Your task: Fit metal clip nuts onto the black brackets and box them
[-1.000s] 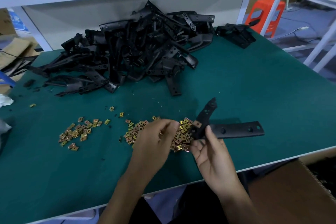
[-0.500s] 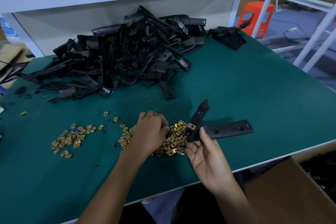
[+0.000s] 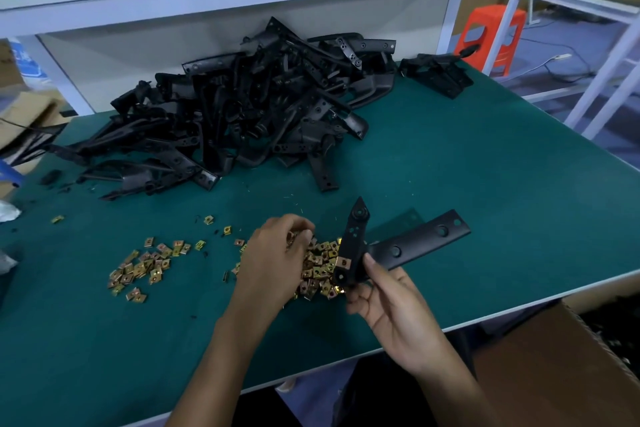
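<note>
My right hand (image 3: 388,302) grips a black L-shaped bracket (image 3: 412,246) at its corner, just above the green table. One gold clip nut (image 3: 344,263) sits fitted on the bracket's short arm near the corner. My left hand (image 3: 273,253) hovers over the near pile of gold clip nuts (image 3: 322,267), fingers curled down into it; what the fingertips hold is hidden. A second, smaller scatter of clip nuts (image 3: 145,265) lies to the left.
A big heap of black brackets (image 3: 242,114) fills the back of the green table (image 3: 502,184). More black parts (image 3: 436,74) lie at the back right. An open cardboard box (image 3: 561,367) stands below the table's near right edge. A white shelf runs overhead.
My left hand has moved up and forward over the nut pile and curled its fingers into it. The bracket in my right hand has lifted and tilted slightly.
</note>
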